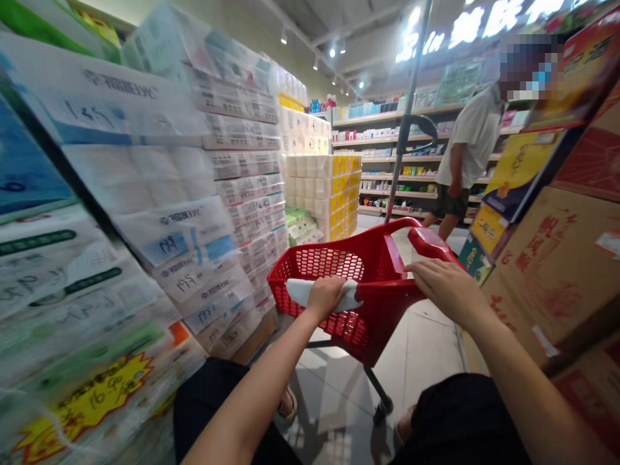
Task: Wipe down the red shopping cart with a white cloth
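Note:
A red plastic shopping cart (382,316) with perforated basket walls stands before me on the floor. My left hand (325,296) is closed on a white cloth (298,292), pressing it against the basket's near rim. The cloth hangs over the outer side of that rim on both sides of my fist. At the cart's handle end, my right hand (448,287) lies over the corner, its fingers bent across the red edge and its thumb hidden. Just beyond those fingers is the thick red handle piece (429,242).
Packs of tissue paper (242,161) are stacked high on my left. Cardboard boxes (557,271) line the right side. A person in a white shirt (477,132) is farther back, beside stocked shelves (378,139). A metal pole (409,97) rises behind the cart.

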A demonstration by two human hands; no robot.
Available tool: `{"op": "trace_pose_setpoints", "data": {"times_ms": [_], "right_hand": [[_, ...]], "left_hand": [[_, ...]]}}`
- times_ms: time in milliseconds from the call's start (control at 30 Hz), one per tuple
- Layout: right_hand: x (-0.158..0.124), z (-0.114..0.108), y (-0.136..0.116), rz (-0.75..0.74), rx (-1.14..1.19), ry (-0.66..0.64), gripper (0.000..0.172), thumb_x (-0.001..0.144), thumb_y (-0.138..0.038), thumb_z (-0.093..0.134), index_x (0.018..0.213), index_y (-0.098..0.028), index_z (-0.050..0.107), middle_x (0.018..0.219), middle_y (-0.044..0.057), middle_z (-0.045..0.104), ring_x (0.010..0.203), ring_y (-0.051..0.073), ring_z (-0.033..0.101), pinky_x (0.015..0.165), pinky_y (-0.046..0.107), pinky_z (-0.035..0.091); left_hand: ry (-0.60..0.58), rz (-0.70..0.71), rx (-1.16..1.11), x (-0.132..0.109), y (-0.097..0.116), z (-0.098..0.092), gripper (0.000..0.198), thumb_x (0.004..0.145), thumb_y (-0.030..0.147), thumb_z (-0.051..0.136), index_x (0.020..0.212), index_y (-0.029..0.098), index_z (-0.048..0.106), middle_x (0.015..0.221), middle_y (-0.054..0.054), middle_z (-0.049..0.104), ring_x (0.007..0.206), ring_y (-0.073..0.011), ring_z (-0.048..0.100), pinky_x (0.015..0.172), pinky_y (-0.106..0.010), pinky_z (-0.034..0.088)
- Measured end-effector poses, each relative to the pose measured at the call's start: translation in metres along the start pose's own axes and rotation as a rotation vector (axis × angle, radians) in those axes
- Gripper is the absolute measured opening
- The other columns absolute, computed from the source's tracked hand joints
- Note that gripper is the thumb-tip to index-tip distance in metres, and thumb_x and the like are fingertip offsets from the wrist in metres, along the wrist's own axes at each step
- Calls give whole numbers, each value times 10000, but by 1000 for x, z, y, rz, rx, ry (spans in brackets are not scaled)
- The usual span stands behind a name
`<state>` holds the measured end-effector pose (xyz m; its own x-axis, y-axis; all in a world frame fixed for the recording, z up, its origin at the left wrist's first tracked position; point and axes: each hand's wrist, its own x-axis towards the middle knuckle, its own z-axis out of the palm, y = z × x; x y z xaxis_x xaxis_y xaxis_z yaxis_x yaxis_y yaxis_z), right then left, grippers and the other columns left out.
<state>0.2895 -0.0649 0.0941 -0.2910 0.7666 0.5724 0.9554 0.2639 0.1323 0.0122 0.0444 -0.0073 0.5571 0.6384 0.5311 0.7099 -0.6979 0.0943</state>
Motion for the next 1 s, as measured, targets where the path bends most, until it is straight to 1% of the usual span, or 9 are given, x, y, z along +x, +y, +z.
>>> {"op": "trace_pose_setpoints", "data": {"times_ms": [67, 133, 233, 333, 533, 667, 800, 900, 1000], "right_hand": [[11, 11, -23, -43, -15, -28, 332, 970, -386, 367, 1064, -277, 666, 1055, 28, 704, 973, 199, 608, 835, 339, 387], [23, 25, -44, -64, -18, -82, 373, 977, -421, 358, 949, -267, 696, 946, 30, 727, 911, 190, 627, 789, 325, 379], [34, 49, -59, 49, -101, -102, 506, 985, -434, 317, 729, -213, 694, 729, 64, 715, 729, 188, 633, 683, 325, 335], [36, 66, -54, 107, -174, -20, 534, 990, -363, 307, 629, -182, 656, 661, 80, 695, 656, 185, 610, 662, 340, 289], [30, 79, -33, -13, -150, 146, 420, 952, -268, 384, 597, -185, 593, 641, 37, 676, 670, 153, 567, 714, 330, 279], [28, 87, -26, -64, -160, 219, 382, 932, -274, 423, 590, -190, 569, 605, 18, 648, 654, 144, 536, 698, 321, 271], [27, 91, -22, -93, -163, 247, 362, 918, -273, 443, 588, -190, 566, 602, 15, 646, 637, 138, 518, 678, 318, 260], [27, 90, -24, -84, -159, 252, 363, 912, -268, 446, 578, -190, 566, 599, 12, 652, 630, 136, 520, 673, 316, 258], [28, 90, -29, -36, -160, 257, 385, 913, -263, 439, 556, -191, 563, 585, 10, 653, 621, 138, 530, 674, 317, 258]], "left_hand": [[9, -6, 22, 0, 4, 1, 362, 1000, 442, 315, 1034, 217, 595, 939, -34, 650, 860, -170, 584, 748, -279, 382], [17, -13, 48, 2, 10, 3, 360, 1000, 446, 312, 1010, 217, 590, 929, -33, 650, 854, -173, 584, 731, -283, 377], [28, -33, 78, 4, 16, 7, 356, 1001, 444, 312, 980, 212, 580, 918, -37, 643, 844, -174, 583, 719, -282, 377], [18, -22, 81, 4, 20, 9, 336, 1005, 432, 309, 997, 214, 564, 919, -34, 632, 843, -167, 582, 712, -269, 384], [-9, 25, 101, -5, 16, 8, 269, 1002, 406, 343, 1091, 221, 518, 929, -24, 610, 851, -160, 579, 701, -263, 387], [-22, 2, 163, -20, -1, 3, 278, 1003, 404, 338, 1107, 218, 516, 909, -28, 606, 839, -166, 575, 725, -278, 386], [-51, -22, 236, -44, -34, -8, 279, 1000, 397, 348, 1060, 206, 542, 899, -38, 605, 827, -173, 568, 730, -288, 380], [-54, -59, 266, -63, -59, -18, 309, 1002, 404, 329, 1016, 201, 562, 881, -44, 606, 820, -179, 568, 721, -292, 374], [-40, -105, 283, -75, -72, -24, 342, 1002, 419, 313, 987, 196, 572, 876, -52, 610, 814, -185, 569, 707, -295, 367]]}}
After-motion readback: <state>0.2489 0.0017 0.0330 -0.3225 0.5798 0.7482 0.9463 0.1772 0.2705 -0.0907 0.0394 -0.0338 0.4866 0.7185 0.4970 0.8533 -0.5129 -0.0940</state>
